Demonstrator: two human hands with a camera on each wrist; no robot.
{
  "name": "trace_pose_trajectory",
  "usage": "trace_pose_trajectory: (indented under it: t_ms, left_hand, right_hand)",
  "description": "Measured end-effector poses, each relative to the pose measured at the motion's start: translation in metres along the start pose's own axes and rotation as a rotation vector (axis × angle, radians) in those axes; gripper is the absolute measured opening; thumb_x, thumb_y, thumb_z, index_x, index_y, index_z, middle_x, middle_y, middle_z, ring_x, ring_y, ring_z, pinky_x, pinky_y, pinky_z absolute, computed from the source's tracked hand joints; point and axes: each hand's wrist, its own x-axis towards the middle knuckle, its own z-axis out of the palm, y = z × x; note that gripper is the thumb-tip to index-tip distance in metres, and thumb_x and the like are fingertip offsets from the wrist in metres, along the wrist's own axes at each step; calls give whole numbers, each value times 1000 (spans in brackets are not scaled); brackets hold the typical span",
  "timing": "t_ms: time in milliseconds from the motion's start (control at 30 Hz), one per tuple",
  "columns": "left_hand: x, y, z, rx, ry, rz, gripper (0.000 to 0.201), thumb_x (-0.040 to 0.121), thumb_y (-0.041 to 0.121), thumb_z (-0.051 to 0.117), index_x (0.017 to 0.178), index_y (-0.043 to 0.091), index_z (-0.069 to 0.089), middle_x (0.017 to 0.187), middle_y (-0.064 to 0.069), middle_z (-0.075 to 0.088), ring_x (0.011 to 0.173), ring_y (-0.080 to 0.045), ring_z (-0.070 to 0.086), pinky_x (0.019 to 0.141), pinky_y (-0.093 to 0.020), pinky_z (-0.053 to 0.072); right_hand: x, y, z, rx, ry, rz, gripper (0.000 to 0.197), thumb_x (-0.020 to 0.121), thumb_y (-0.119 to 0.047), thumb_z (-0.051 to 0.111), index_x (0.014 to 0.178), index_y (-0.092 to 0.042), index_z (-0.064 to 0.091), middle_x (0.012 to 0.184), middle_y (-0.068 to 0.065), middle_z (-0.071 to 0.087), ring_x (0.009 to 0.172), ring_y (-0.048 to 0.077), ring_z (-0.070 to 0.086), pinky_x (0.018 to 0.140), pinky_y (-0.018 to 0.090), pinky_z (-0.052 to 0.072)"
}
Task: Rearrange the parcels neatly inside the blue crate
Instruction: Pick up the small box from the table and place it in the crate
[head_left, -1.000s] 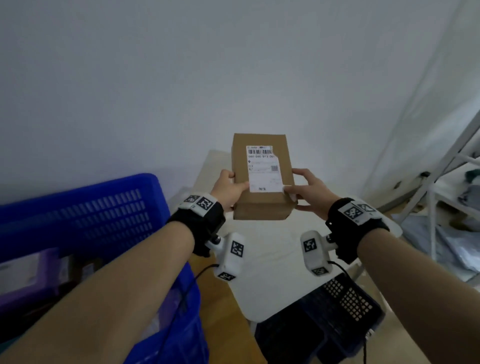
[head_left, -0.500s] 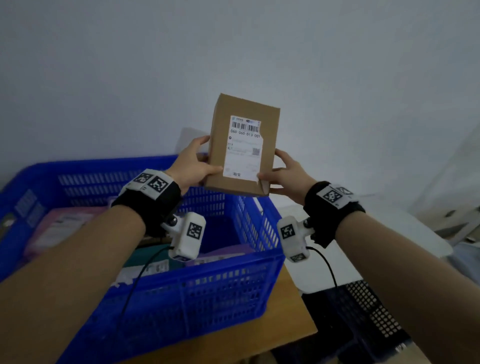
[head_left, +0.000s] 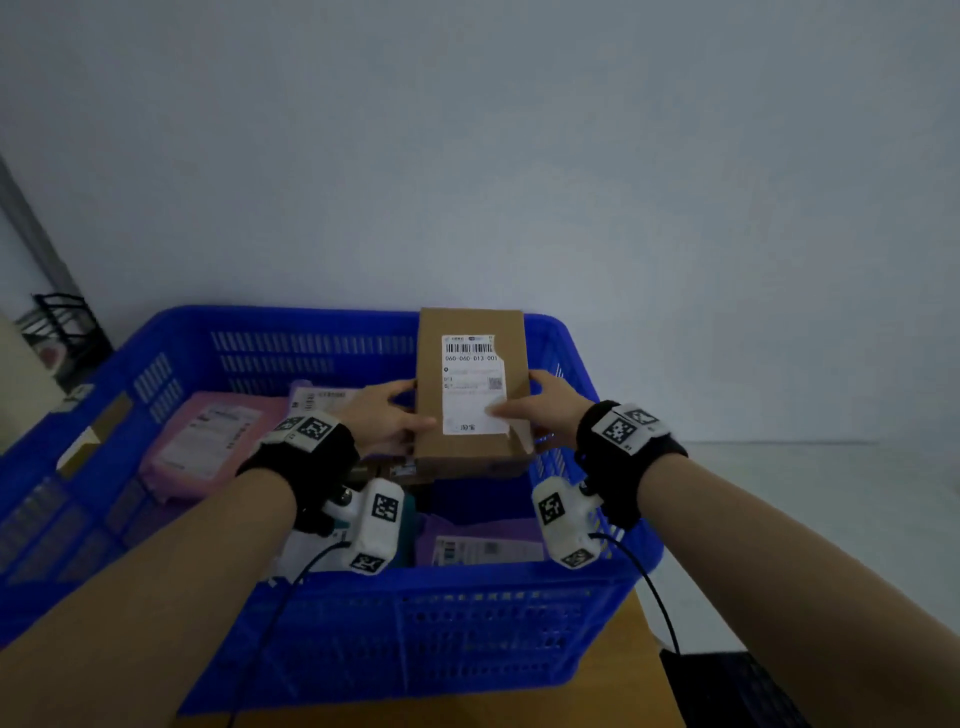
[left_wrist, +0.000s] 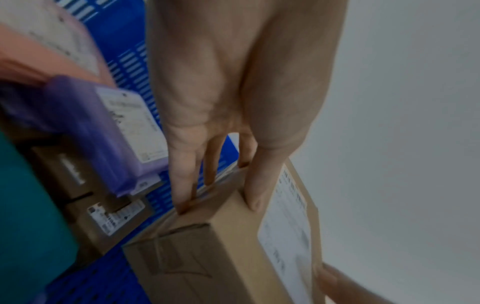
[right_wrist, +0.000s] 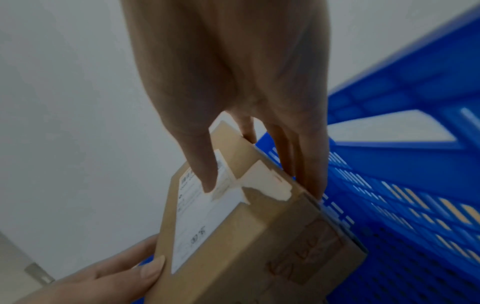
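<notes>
A brown cardboard box (head_left: 470, 395) with a white shipping label (head_left: 472, 382) on its upper face is held in the air over the right rear part of the blue crate (head_left: 363, 623), its label facing up toward the head camera and its far end reaching past the crate's back rim. The left hand (head_left: 382, 418) grips the box's left edge: its thumb lies on the top face beside the label and its fingers (left_wrist: 182, 181) curl under the side. The right hand (head_left: 545, 408) grips the right edge the same way, thumb pressed on the torn corner of the label and fingers (right_wrist: 309, 168) wrapped down the side next to the crate's slotted right wall. Both hands wear black wrist straps with white marker blocks.

Inside the crate, below and to the left of the box, lie other parcels: a pink padded bag (head_left: 208, 441) at the left, a purple bag (left_wrist: 103, 131) with a white label, a smaller brown box (left_wrist: 103, 222) beneath it, a teal parcel (left_wrist: 28, 216) nearer the front, and another purple bag (head_left: 478, 540) by the front wall. The crate stands on a wooden bench (head_left: 597, 696) against a plain pale wall (head_left: 519, 156).
</notes>
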Motion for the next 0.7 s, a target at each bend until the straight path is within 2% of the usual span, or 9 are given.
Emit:
trace_pose_trajectory:
  t_ms: [67,167,233,300,400,533,700]
  left_hand:
    - [16,-7,-1,19,-7,-48,66,82,3,67,140,22,42,127,-12,61,102,-26,63,87,-43,53]
    - [34,-14,-1,53,-53,-115,66,83,2,66,141,21,40,129,-11,59,99,-26,64,82,-43,55]
    - [48,-20,-2,40,-100,-173,69,82,1,67,142,21,39,127,-11,61,105,-30,64,88,-46,54]
    - [61,-26,-2,47,-137,-217,70,82,1,67,143,21,38,128,-12,61,108,-30,63,88,-44,55]
    - [81,-34,-1,67,-185,-252,69,83,1,65,143,19,37,133,-12,57,112,-30,61,83,-39,56]
    - [107,-40,-4,162,-225,-277,59,82,4,67,136,15,46,128,-10,61,111,-29,62,96,-48,51]
    - [136,-55,0,251,-267,-315,50,82,5,68,129,9,52,124,-11,63,111,-30,62,97,-47,51]
  right_hand:
    - [11,3,1,-42,0,26,57,81,-17,72,132,-12,46,133,8,56,119,30,55,89,38,47]
    - [25,7,-1,-79,-2,94,54,82,-14,70,131,-8,48,134,9,56,121,29,55,85,33,44]
    - [35,10,-1,-122,-2,137,54,82,-15,71,131,-8,49,134,9,56,121,28,54,82,32,43]
    - [45,13,1,-171,-5,189,53,82,-16,71,129,-7,51,132,9,57,118,28,55,79,32,44]
    - [60,18,8,-221,19,273,55,80,-17,73,128,-6,49,130,11,57,108,28,57,67,30,45]
    - [83,30,18,-213,41,391,65,76,-18,76,132,-8,44,131,10,54,117,30,55,75,36,46]
    - [115,47,24,-303,21,462,65,73,-21,79,128,-5,49,127,12,57,112,32,58,77,39,51]
